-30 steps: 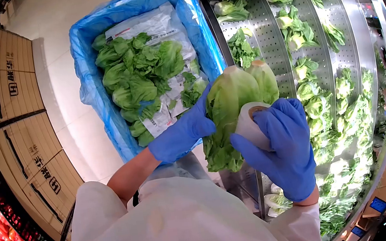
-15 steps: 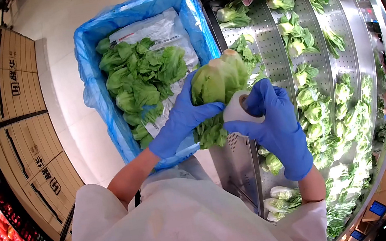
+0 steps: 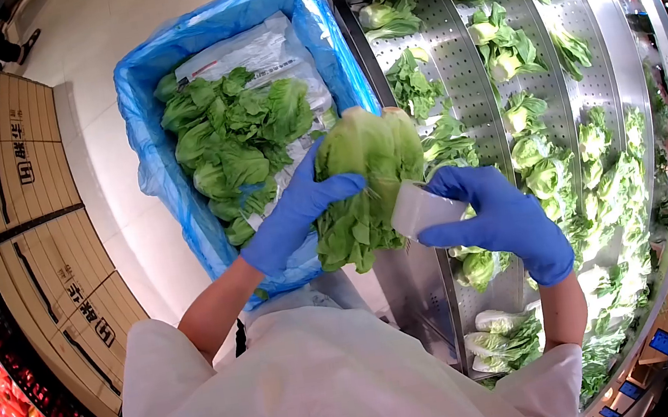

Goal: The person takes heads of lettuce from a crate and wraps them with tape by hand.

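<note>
My left hand (image 3: 292,214), in a blue glove, grips a bunch of green lettuce (image 3: 363,157) from its left side, thumb across the front. The pale stem ends point up and the leaves hang down. My right hand (image 3: 506,214), also gloved in blue, is closed around a roll of whitish tape (image 3: 428,209) right beside the lettuce. Whether a strip of tape runs from the roll to the lettuce is hard to make out. Left of the bunch, more loose lettuce (image 3: 235,141) lies in a crate lined with blue plastic (image 3: 141,125).
A printed plastic bag (image 3: 260,48) lies in the crate. On the right, a perforated metal shelf (image 3: 448,47) carries rows of leafy greens (image 3: 535,150). Cardboard boxes (image 3: 21,167) stand at the left, with red peppers (image 3: 6,399) beyond a black crate edge.
My right hand has moved right and slightly down with the tape roll, which has turned so its side faces me. The lettuce has shifted a little left and down in my left hand.
</note>
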Available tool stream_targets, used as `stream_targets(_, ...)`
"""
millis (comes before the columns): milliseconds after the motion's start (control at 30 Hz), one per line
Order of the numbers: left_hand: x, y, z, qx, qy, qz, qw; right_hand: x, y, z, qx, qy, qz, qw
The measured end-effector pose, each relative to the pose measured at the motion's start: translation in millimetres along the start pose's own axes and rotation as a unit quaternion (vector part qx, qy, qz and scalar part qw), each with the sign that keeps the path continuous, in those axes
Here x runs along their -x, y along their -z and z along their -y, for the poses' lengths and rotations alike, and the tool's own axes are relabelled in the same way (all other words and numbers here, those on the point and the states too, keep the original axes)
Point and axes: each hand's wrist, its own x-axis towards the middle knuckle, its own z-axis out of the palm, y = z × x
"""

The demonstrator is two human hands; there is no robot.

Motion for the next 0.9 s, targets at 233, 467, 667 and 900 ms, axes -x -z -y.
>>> stream_targets(233, 15, -1, -18, 0.009, 0.036, 0.098, 0.994, 24, 25, -12, -0.026, 0.049, 0.007, 0.998)
stream_targets(467, 21, -8, -13, 0.116, 0.106, 0.164, 0.974, 53, 47, -5, 0.113, -0.123, 0.002, 0.986)
stream_targets(667, -2, 5, 7, 0.213, 0.243, 0.184, 0.928, 70, 52, -57, 0.270, -0.071, 0.049, 0.959)
stream_targets(900, 4, -54, 21, 0.002, 0.432, 0.275, 0.859, 5, -30, -178, -0.079, 0.271, 0.090, 0.955)
